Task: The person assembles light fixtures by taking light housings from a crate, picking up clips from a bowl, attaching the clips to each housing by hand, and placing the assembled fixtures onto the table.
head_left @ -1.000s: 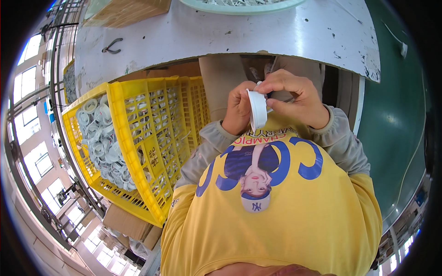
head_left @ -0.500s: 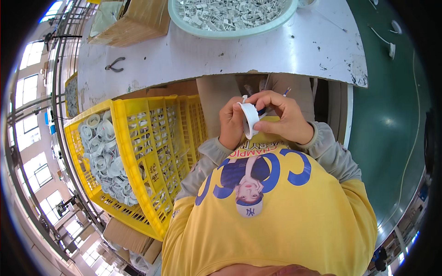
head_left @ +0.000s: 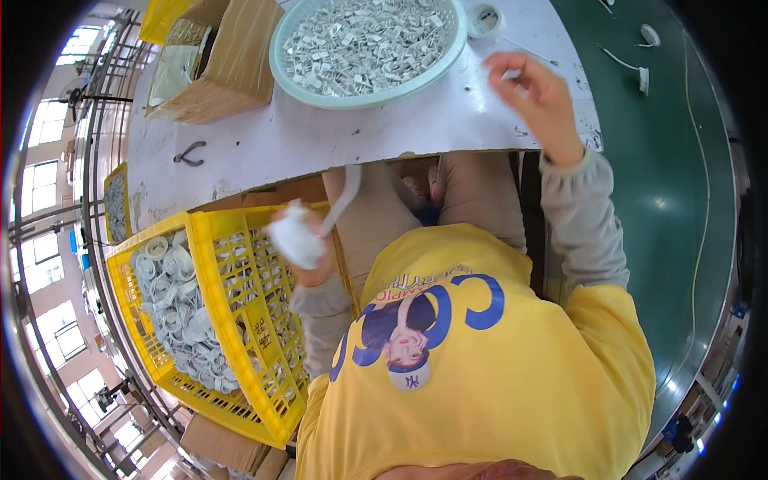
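Note:
In my left hand (head_left: 314, 268), in front of the yellow crate, is a white round plastic part (head_left: 296, 238), blurred by motion. The fingers are closed around it. A pale strip (head_left: 346, 196) sticks up beside it; whether it is joined to the part I cannot tell. My right hand (head_left: 538, 104) is raised over the right side of the table, fingers half curled and apart, with nothing plainly held. Close to its fingertips stands a small round white container (head_left: 485, 22). A pale green basin (head_left: 364, 102) full of small white plastic pieces lies to its left.
The yellow crate (head_left: 228, 320) at my left holds many white ring-shaped parts (head_left: 180, 304). On the white table (head_left: 320, 132) lie pliers (head_left: 190, 154) and an open cardboard box (head_left: 232, 64). White pieces with wires (head_left: 642, 80) lie on the green floor (head_left: 640, 208).
My hands have parted. The left has moved left and down with the white round part; the right has let go and reached up and right over the table. The view has shifted.

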